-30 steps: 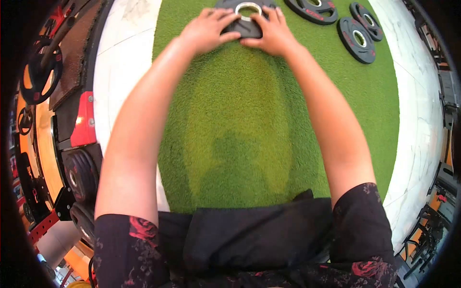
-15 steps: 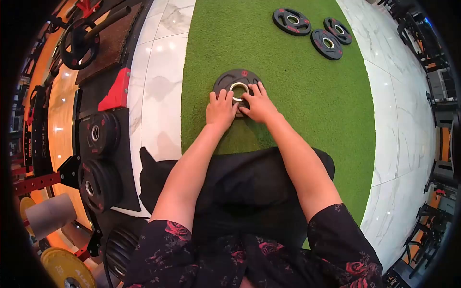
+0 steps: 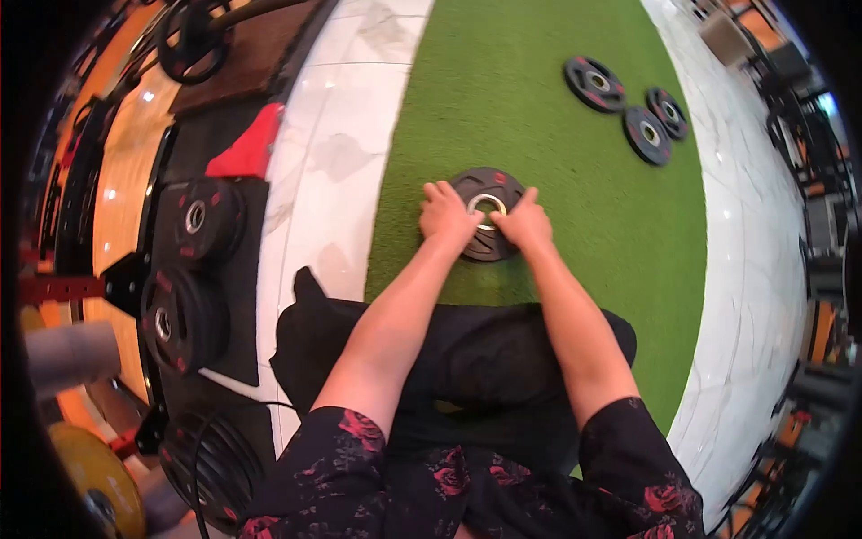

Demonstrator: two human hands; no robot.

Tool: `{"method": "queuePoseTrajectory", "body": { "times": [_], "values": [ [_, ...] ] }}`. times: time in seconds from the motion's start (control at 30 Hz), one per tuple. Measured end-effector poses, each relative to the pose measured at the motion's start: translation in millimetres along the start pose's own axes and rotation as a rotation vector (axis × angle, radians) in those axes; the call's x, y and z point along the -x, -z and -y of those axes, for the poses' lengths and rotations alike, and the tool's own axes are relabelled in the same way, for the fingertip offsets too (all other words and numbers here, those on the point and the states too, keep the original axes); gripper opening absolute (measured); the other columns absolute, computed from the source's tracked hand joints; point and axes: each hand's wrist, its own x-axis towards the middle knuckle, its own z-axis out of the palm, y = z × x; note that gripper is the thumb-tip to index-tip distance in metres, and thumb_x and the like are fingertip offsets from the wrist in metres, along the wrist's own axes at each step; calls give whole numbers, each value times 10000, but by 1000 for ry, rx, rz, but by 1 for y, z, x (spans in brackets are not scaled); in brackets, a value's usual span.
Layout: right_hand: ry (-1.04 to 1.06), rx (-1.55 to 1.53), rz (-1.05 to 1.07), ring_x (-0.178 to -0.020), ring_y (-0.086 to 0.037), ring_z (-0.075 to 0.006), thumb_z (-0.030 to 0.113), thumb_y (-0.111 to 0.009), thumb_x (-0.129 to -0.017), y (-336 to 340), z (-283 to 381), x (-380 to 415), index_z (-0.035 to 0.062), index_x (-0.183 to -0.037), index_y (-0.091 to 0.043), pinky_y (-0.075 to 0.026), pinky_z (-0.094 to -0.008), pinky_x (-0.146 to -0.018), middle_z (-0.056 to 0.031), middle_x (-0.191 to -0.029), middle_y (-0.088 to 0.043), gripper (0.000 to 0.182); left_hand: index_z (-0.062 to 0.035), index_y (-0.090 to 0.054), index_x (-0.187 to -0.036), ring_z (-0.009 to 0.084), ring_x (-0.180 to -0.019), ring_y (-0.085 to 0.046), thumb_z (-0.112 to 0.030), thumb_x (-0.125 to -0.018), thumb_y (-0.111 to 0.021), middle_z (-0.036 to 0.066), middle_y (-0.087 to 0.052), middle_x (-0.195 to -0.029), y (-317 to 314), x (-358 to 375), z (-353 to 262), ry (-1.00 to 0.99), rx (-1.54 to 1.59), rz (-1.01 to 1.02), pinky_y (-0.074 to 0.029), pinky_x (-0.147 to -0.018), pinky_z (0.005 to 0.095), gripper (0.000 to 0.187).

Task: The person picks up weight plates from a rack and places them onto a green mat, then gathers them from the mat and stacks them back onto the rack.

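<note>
A dark grey weight plate [image 3: 486, 245] with red marks and a metal ring round its centre hole is in front of my knees, over the green turf. My left hand [image 3: 446, 218] grips its left side, fingers over the outer rim and thumb at the ring. On the opposite side my right hand [image 3: 528, 223] holds it the same way, its thumb also at the centre hole. Both hands are closed on the plate, and the fingertips under the rim are hidden.
Three similar plates [image 3: 646, 135] lie on the green turf [image 3: 503, 90] ahead to the right. At left, stacked plates [image 3: 184, 319] rest on a black mat beside a red rack foot [image 3: 247, 148]. A yellow plate [image 3: 94, 476] stands at lower left.
My hands have shifted from the plate's near part out to its left and right sides and now grip its rim. The view has turned, so the surroundings sit differently.
</note>
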Motion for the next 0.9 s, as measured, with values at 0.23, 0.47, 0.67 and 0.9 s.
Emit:
{"method": "queuePoseTrajectory", "body": {
  "times": [0.23, 0.47, 0.67, 0.9],
  "values": [
    [157, 2, -101, -1122, -688, -448, 513, -828, -761, 5, 87, 9, -62, -1455, -357, -565, -505, -955, -320, -1215, -682, 1017, 16, -435, -1375, 401, -1169, -638, -470, -751, -879, 230, -479, -1365, 85, -33, 46, 51, 67, -35, -577, -944, 474, 907],
    [441, -88, -73, -1146, -686, -432, 536, -844, -750, 12, 298, 50, -42, -1388, -406, -560, -486, -972, -286, -1226, -692, 966, 39, -435, -1391, 413, -1180, -657, -564, -751, -849, 269, -504, -1383, 238, -51, 181, 133, -11, -336, -576, -937, 481, 972],
    [674, -83, 2, -1181, -679, -373, 539, -886, -717, -39, 461, 136, -9, -1368, -425, -559, -433, -977, -237, -1268, -683, 967, 13, -473, -1415, 392, -1254, -627, -635, -748, -803, 263, -532, -1430, 333, -27, 333, 377, -116, -415, -556, -990, 483, 986],
    [843, 7, 56, -1143, -700, -361, 524, -882, -739, -120, 540, 163, 14, -1312, -463, -568, -436, -941, -206, -1189, -715, 874, -4, -515, -1408, 384, -1307, -588, -625, -780, -778, 243, -540, -1442, 338, -21, 433, 631, -145, -324, -535, -1023, 487, 921]
  ]
}}
